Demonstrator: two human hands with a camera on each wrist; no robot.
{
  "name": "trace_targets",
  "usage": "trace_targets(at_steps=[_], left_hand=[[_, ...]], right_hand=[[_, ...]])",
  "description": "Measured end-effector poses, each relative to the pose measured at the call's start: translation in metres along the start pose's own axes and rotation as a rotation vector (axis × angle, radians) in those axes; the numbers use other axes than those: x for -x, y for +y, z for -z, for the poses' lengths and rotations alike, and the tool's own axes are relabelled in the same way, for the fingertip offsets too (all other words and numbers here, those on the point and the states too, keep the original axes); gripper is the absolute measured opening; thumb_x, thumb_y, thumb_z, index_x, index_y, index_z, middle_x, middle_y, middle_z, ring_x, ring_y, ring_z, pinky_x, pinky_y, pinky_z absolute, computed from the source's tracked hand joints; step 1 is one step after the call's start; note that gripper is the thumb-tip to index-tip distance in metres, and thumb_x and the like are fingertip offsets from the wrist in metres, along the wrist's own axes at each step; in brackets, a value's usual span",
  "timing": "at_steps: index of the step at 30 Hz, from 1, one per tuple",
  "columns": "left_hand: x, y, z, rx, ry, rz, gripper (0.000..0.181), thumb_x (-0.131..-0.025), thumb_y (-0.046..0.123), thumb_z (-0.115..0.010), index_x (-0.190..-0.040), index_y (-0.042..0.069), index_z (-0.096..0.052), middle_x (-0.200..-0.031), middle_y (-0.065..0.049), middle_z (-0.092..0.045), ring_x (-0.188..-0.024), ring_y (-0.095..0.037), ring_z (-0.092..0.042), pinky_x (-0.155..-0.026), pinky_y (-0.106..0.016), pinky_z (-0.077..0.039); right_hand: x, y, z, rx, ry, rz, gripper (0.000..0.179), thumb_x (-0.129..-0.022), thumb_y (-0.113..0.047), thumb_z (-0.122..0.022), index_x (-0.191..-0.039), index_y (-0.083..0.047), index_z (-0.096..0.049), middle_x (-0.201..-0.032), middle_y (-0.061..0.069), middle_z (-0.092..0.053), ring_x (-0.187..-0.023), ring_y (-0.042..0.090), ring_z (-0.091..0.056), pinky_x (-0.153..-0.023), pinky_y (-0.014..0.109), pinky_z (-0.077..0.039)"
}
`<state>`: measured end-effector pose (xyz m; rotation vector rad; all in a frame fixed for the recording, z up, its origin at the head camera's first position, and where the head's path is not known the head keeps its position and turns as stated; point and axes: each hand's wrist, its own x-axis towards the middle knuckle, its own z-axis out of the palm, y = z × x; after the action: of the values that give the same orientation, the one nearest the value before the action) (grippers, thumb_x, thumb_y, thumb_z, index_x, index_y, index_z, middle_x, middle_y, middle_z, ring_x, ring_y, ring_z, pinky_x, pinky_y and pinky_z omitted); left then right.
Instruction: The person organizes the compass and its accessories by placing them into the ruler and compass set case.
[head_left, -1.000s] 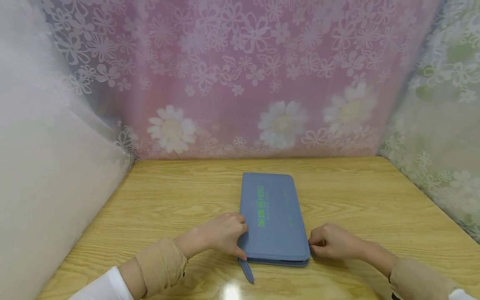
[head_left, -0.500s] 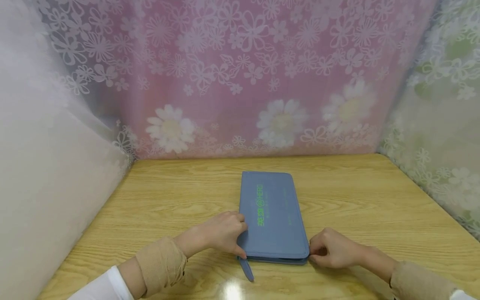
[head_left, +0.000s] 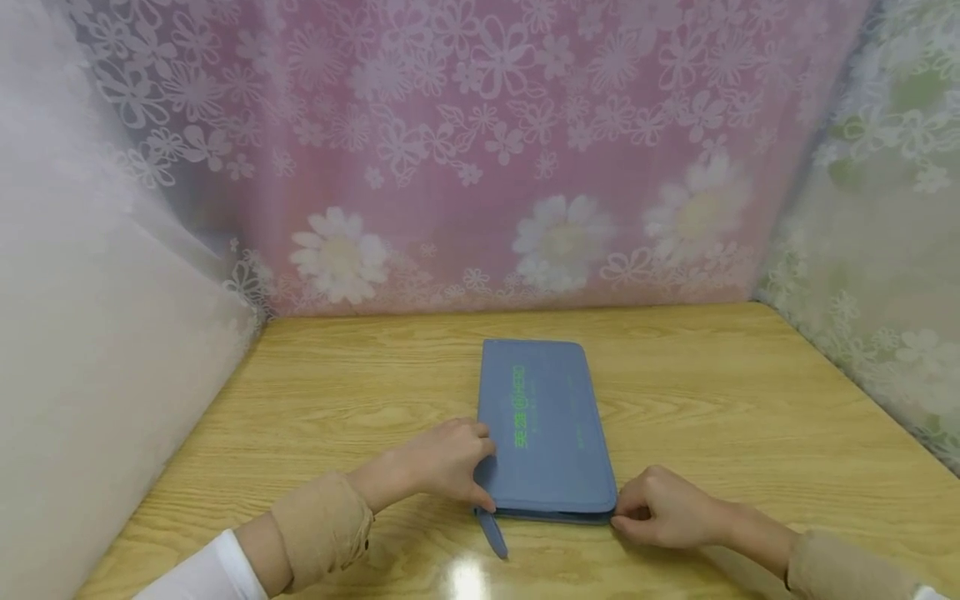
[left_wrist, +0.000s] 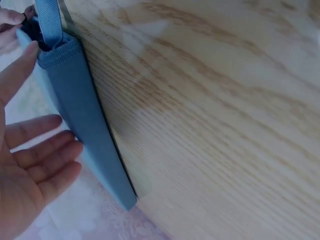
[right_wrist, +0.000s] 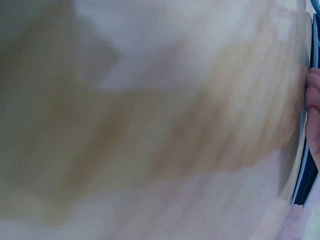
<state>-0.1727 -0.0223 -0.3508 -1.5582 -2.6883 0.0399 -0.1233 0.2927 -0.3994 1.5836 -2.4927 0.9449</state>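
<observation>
A flat blue zippered case [head_left: 547, 425] with green lettering lies on the table, a narrow gap along its near edge. My left hand [head_left: 450, 462] rests against its left side; the thumb touches the near left corner. In the left wrist view, the loosely extended fingers [left_wrist: 42, 152] meet the spine. A short blue wrist strap [head_left: 492, 535] sticks out from that corner. At the near right corner, my right hand [head_left: 663, 508] pinches a small dark zipper pull [left_wrist: 24, 19], mostly covered by its fingers. Only curled fingers [right_wrist: 313, 110] at the case's edge show in the right wrist view.
The wooden table [head_left: 360, 375] carries the case near its front middle. A pink flowered curtain [head_left: 450, 167] hangs behind it, a whitish sheet [head_left: 127, 292] on the left and a green flowered one [head_left: 885, 250] on the right.
My right hand has slid toward me along the case's right side to the near right corner. The left hand and the case stay about where they were.
</observation>
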Motion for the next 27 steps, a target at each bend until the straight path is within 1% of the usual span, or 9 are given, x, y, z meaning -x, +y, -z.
trace_targets(at_steps=[2,5,7,9,13,15,17,21,27], left_hand=[[0.003,-0.006,0.001,0.032,-0.011,-0.03,0.057,-0.068,0.051,-0.077,-0.103,0.008,-0.067,-0.091,0.002,-0.057,-0.081,-0.009,-0.051,-0.075,-0.022,-0.044],[0.009,-0.017,0.001,0.061,-0.049,-0.079,0.059,-0.069,0.043,-0.08,-0.113,0.008,-0.064,-0.109,-0.003,-0.056,-0.102,-0.015,-0.053,-0.09,-0.026,-0.042],[0.011,-0.024,-0.001,0.038,-0.05,-0.13,0.059,-0.069,0.038,-0.081,-0.118,0.009,-0.062,-0.118,-0.004,-0.054,-0.112,-0.018,-0.05,-0.096,-0.029,-0.039],[0.01,-0.027,-0.004,-0.021,-0.016,-0.199,0.051,-0.073,0.031,-0.078,-0.117,0.01,-0.061,-0.119,-0.005,-0.054,-0.111,-0.019,-0.052,-0.096,-0.03,-0.04],[0.001,-0.026,-0.007,-0.175,0.1,-0.325,0.034,-0.077,0.021,-0.07,-0.109,0.011,-0.063,-0.105,-0.003,-0.059,-0.095,-0.015,-0.057,-0.085,-0.026,-0.045],[-0.003,-0.024,-0.006,-0.228,0.101,-0.34,0.031,-0.078,0.022,-0.069,-0.107,0.011,-0.063,-0.1,-0.002,-0.06,-0.09,-0.013,-0.056,-0.081,-0.025,-0.045],[-0.007,-0.02,-0.004,-0.265,0.08,-0.348,0.033,-0.079,0.029,-0.07,-0.107,0.012,-0.063,-0.097,0.0,-0.06,-0.087,-0.012,-0.056,-0.079,-0.024,-0.045],[-0.014,-0.012,0.001,-0.319,0.046,-0.346,0.037,-0.079,0.042,-0.069,-0.102,0.014,-0.064,-0.091,0.004,-0.059,-0.082,-0.009,-0.055,-0.075,-0.022,-0.045],[-0.024,0.006,0.002,-0.411,0.009,-0.315,0.035,-0.078,0.05,-0.065,-0.088,0.017,-0.063,-0.079,0.007,-0.056,-0.074,-0.007,-0.054,-0.072,-0.021,-0.045]], right_hand=[[-0.001,-0.003,-0.001,0.027,0.012,-0.031,0.022,-0.079,0.0,-0.067,-0.071,-0.02,-0.065,-0.062,-0.019,-0.052,-0.056,-0.016,-0.035,-0.046,0.004,-0.033],[-0.001,-0.006,-0.001,0.052,0.016,-0.063,0.022,-0.079,0.0,-0.067,-0.07,-0.02,-0.064,-0.062,-0.02,-0.05,-0.055,-0.015,-0.034,-0.046,0.005,-0.032],[0.0,-0.006,-0.002,0.061,0.017,-0.068,0.022,-0.079,0.0,-0.067,-0.07,-0.02,-0.063,-0.062,-0.02,-0.049,-0.055,-0.014,-0.034,-0.046,0.005,-0.032],[0.0,-0.006,-0.002,0.062,0.018,-0.073,0.024,-0.079,0.0,-0.067,-0.068,-0.021,-0.061,-0.061,-0.02,-0.047,-0.055,-0.014,-0.032,-0.046,0.004,-0.031],[0.002,-0.005,-0.002,0.069,0.038,-0.06,0.026,-0.081,-0.003,-0.068,-0.065,-0.022,-0.058,-0.06,-0.019,-0.046,-0.055,-0.015,-0.03,-0.045,0.004,-0.03],[0.004,-0.004,-0.001,0.062,0.05,-0.065,0.027,-0.082,-0.007,-0.069,-0.063,-0.021,-0.057,-0.059,-0.018,-0.046,-0.054,-0.014,-0.029,-0.044,0.005,-0.029],[0.007,-0.002,0.0,0.068,0.065,-0.082,0.026,-0.083,-0.01,-0.069,-0.062,-0.021,-0.058,-0.059,-0.018,-0.047,-0.054,-0.014,-0.03,-0.044,0.005,-0.029],[0.012,0.004,0.008,0.087,0.079,-0.158,0.026,-0.082,-0.011,-0.07,-0.061,-0.021,-0.057,-0.06,-0.019,-0.046,-0.053,-0.012,-0.03,-0.043,0.008,-0.029],[0.015,0.018,0.024,0.12,0.042,-0.247,0.027,-0.082,-0.008,-0.069,-0.061,-0.019,-0.056,-0.059,-0.019,-0.043,-0.051,-0.01,-0.031,-0.042,0.013,-0.032]])
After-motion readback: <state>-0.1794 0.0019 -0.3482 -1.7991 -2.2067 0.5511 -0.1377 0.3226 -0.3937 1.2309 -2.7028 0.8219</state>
